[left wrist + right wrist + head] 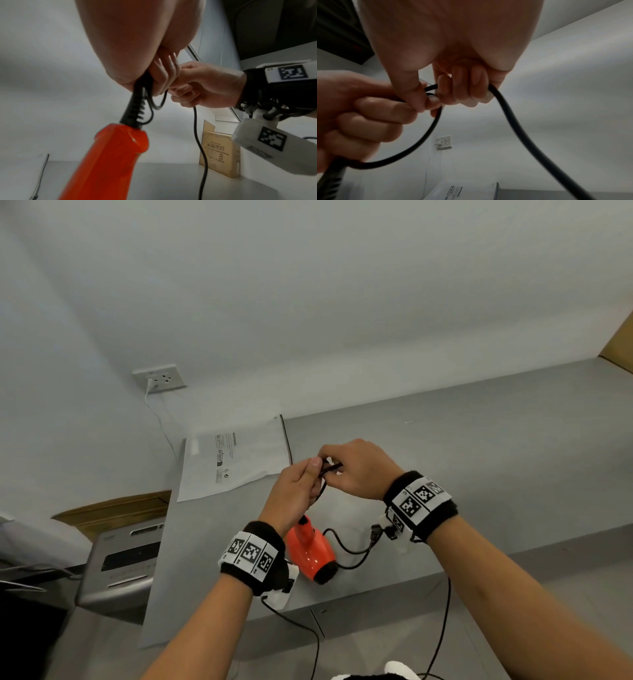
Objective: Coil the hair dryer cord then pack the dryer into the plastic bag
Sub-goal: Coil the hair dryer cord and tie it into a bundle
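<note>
- counter [479, 457]: grey, plain top, long. Its far edge meets a pale wall [342, 302]. From my head view the left and front edges both show.
- plastic bag [236, 460]: white, flat, printed with small black warning text. It lies at the far left corner and reaches the left edge.
- hair dryer [308, 549]: orange with a black nozzle end, near the front edge, handle up. I cannot tell whether it rests on the top or hangs just clear.
- cord [356, 547]: black. A slack loop lies just right of the dryer.
- cardboard box [618, 344]: brown, standing at the far right end.
</note>
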`<move>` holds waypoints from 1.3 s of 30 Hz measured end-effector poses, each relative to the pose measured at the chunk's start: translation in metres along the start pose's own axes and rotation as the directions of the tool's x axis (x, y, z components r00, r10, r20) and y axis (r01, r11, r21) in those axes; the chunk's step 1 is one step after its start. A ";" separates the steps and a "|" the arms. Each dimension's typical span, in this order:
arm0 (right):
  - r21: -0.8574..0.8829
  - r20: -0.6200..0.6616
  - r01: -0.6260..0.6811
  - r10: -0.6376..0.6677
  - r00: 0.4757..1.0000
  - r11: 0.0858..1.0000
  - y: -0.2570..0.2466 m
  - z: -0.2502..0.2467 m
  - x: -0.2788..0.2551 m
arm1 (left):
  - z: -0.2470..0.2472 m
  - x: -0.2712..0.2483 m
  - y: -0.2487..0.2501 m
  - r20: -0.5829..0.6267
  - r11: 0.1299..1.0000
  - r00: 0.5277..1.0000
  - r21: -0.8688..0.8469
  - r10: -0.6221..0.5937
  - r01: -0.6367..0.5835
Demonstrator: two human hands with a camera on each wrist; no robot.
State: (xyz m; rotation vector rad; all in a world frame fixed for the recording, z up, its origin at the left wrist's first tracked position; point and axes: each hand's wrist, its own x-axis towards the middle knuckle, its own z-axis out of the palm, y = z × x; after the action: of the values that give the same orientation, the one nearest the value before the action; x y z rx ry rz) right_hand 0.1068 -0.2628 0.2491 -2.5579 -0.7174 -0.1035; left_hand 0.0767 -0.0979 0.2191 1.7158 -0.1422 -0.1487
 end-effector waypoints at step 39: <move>-0.086 -0.049 0.086 -0.090 0.995 0.993 -0.023 -0.006 -0.023 | -0.009 -0.008 0.007 0.016 0.999 0.999 -0.037 -0.039 0.039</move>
State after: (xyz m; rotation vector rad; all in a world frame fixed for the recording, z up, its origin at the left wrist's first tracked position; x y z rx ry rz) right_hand 0.0759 -0.2589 0.2604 -2.5921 -0.8219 -0.2340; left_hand 0.0704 -0.0893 0.2278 1.6812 -0.1168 -0.1921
